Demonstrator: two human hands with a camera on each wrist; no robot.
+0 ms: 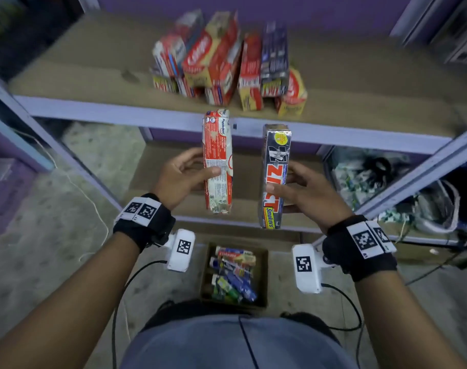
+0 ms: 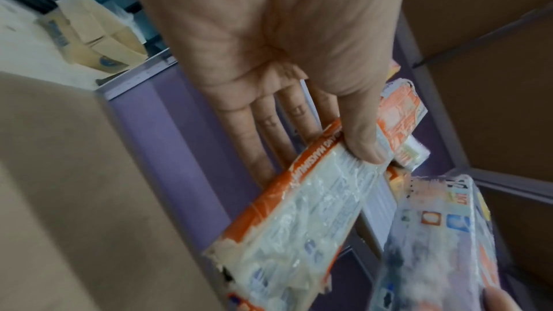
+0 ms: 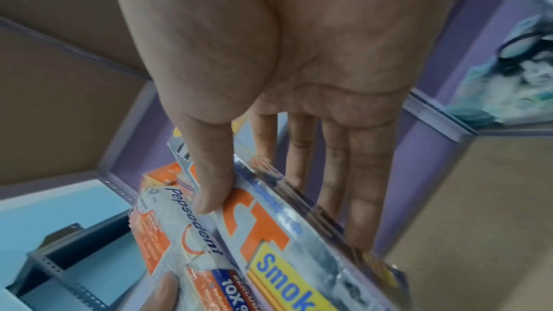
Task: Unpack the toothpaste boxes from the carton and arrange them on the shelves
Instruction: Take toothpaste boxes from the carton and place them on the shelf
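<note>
Below the purple-edged brown shelf [image 1: 99, 107], the left hand [image 1: 179, 177] pinches a light, stiff red-and-white plastic-wrapped toothpaste box [image 1: 217, 161] mid-length, thumb opposite fingers. The right hand [image 1: 307, 193] clamps a slippery-looking dark blue film-wrapped toothpaste box [image 1: 275, 177] likewise.

head: above, facing down at shelves [image 1: 174, 113] | wrists: close under palms, facing shelves
</note>
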